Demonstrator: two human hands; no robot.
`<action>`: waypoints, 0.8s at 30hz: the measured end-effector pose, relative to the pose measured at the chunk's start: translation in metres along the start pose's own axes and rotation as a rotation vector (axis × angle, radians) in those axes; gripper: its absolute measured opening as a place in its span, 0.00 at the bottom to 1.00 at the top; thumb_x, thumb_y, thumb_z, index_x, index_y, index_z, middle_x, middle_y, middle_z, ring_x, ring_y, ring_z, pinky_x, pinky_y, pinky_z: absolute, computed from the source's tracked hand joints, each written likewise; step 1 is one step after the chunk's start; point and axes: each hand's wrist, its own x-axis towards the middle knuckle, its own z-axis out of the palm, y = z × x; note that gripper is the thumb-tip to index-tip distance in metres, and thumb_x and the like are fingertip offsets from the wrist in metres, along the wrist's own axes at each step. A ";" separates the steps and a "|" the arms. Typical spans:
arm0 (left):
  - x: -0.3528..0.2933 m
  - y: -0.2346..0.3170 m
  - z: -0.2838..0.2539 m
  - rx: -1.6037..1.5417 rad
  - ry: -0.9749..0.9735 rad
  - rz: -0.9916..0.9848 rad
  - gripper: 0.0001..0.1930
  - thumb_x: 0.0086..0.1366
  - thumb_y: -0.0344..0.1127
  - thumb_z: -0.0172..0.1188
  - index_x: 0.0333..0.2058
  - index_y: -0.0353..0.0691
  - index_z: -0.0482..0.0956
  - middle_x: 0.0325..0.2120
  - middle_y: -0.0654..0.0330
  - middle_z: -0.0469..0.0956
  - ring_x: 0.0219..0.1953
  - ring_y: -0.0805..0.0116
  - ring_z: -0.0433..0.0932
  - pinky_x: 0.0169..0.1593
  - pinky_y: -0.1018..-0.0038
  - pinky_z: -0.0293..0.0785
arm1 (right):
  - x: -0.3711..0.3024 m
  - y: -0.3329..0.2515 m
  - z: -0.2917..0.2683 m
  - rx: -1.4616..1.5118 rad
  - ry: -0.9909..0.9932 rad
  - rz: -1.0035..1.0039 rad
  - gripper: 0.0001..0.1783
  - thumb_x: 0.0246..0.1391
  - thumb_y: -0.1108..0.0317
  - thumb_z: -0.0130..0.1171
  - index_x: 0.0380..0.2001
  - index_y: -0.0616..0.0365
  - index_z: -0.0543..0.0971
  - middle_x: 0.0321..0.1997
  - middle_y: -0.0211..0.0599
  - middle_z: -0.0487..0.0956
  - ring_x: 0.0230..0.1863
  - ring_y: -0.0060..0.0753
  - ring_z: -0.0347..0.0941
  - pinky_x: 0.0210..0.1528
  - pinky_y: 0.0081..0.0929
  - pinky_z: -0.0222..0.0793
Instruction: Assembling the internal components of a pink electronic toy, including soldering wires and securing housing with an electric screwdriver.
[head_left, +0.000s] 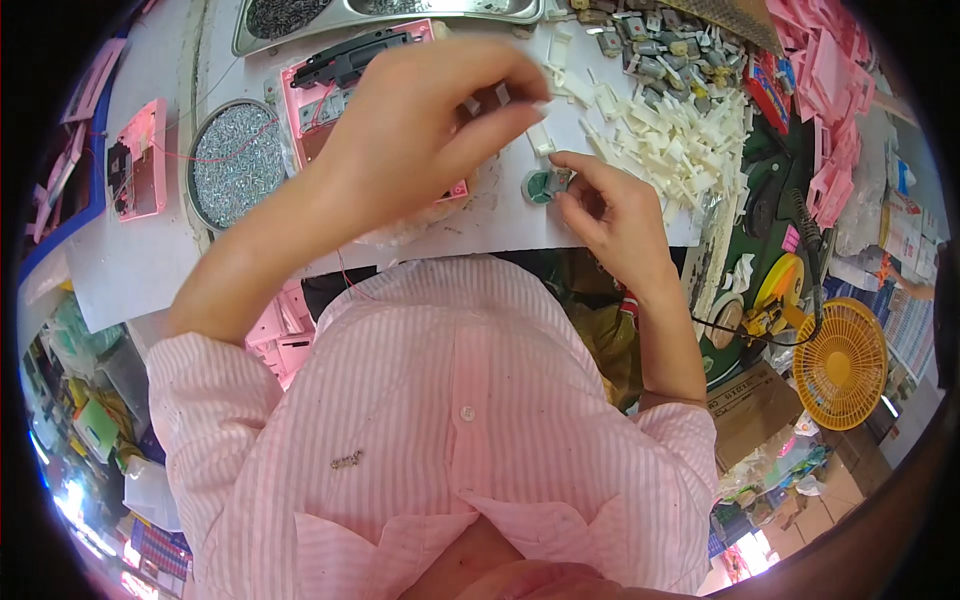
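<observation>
Grey piece, right hand pinching; round green disc beside; left hand curled, contents unclear.

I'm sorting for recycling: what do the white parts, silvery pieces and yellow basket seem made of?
White parts: likely plastic, satin; repeated moulded-looking shapes.
Silvery pieces: probably metal, shiny; many bright glints.
Yellow basket: apparently plastic, semi-gloss; even colour, thin ribs.

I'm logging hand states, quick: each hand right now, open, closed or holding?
Left hand: fingers curled, blurred; whether it holds anything cannot be told.
Right hand: half-curled at a grey part; a firm grip cannot be told.
</observation>
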 end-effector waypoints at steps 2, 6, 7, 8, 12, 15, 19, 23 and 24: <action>-0.028 0.000 -0.003 -0.208 -0.024 -0.254 0.07 0.63 0.23 0.64 0.40 0.31 0.81 0.35 0.61 0.79 0.34 0.78 0.75 0.36 0.80 0.73 | 0.001 0.000 0.002 -0.060 0.006 -0.042 0.20 0.50 0.75 0.63 0.49 0.56 0.82 0.26 0.32 0.78 0.24 0.24 0.71 0.30 0.23 0.70; -0.066 0.003 -0.004 -0.266 0.026 -0.253 0.08 0.62 0.19 0.62 0.41 0.31 0.81 0.37 0.60 0.80 0.37 0.75 0.78 0.38 0.81 0.75 | 0.005 -0.004 0.011 -0.275 0.068 -0.227 0.21 0.49 0.76 0.64 0.49 0.57 0.81 0.26 0.32 0.77 0.23 0.26 0.72 0.30 0.23 0.71; -0.071 0.004 -0.001 -0.268 0.054 -0.263 0.08 0.61 0.20 0.62 0.40 0.32 0.82 0.36 0.60 0.80 0.36 0.74 0.79 0.38 0.79 0.76 | 0.006 -0.004 0.013 -0.307 0.073 -0.256 0.21 0.49 0.76 0.64 0.50 0.57 0.81 0.26 0.31 0.77 0.23 0.24 0.72 0.30 0.22 0.70; -0.076 0.004 0.004 -0.270 0.082 -0.273 0.08 0.61 0.21 0.63 0.40 0.33 0.82 0.35 0.59 0.81 0.35 0.73 0.80 0.37 0.78 0.77 | 0.006 -0.004 0.014 -0.339 0.078 -0.287 0.21 0.49 0.76 0.64 0.50 0.58 0.81 0.26 0.29 0.77 0.24 0.22 0.72 0.29 0.21 0.70; -0.092 0.001 0.022 -0.334 0.167 -0.327 0.10 0.61 0.22 0.63 0.41 0.35 0.83 0.34 0.60 0.82 0.35 0.72 0.81 0.36 0.76 0.78 | 0.001 -0.017 0.003 0.412 0.066 0.101 0.22 0.53 0.76 0.65 0.52 0.63 0.78 0.30 0.26 0.78 0.25 0.14 0.71 0.28 0.15 0.67; -0.096 0.001 0.028 -0.404 0.199 -0.353 0.15 0.60 0.21 0.64 0.47 0.36 0.78 0.34 0.60 0.81 0.36 0.73 0.81 0.37 0.77 0.79 | 0.002 -0.037 0.023 0.938 0.024 0.115 0.24 0.53 0.80 0.65 0.55 0.65 0.77 0.31 0.24 0.77 0.29 0.11 0.71 0.32 0.12 0.65; -0.099 0.002 0.024 -0.465 0.160 -0.402 0.21 0.62 0.20 0.63 0.53 0.36 0.71 0.38 0.59 0.79 0.41 0.75 0.80 0.41 0.79 0.79 | 0.008 -0.043 0.044 1.159 -0.124 0.121 0.25 0.54 0.80 0.65 0.56 0.68 0.75 0.30 0.26 0.77 0.31 0.13 0.72 0.33 0.12 0.66; -0.101 0.002 0.021 -0.466 0.146 -0.403 0.22 0.62 0.19 0.62 0.54 0.36 0.69 0.39 0.60 0.78 0.43 0.76 0.79 0.43 0.80 0.78 | 0.012 -0.046 0.047 1.100 -0.144 0.126 0.25 0.54 0.81 0.64 0.56 0.68 0.75 0.30 0.27 0.77 0.31 0.13 0.72 0.34 0.12 0.66; -0.101 0.001 0.021 -0.464 0.152 -0.400 0.22 0.62 0.19 0.62 0.54 0.36 0.69 0.40 0.60 0.78 0.43 0.76 0.79 0.43 0.80 0.78 | 0.012 -0.046 0.046 1.080 -0.144 0.131 0.25 0.54 0.82 0.64 0.56 0.68 0.75 0.30 0.27 0.77 0.32 0.13 0.71 0.35 0.12 0.66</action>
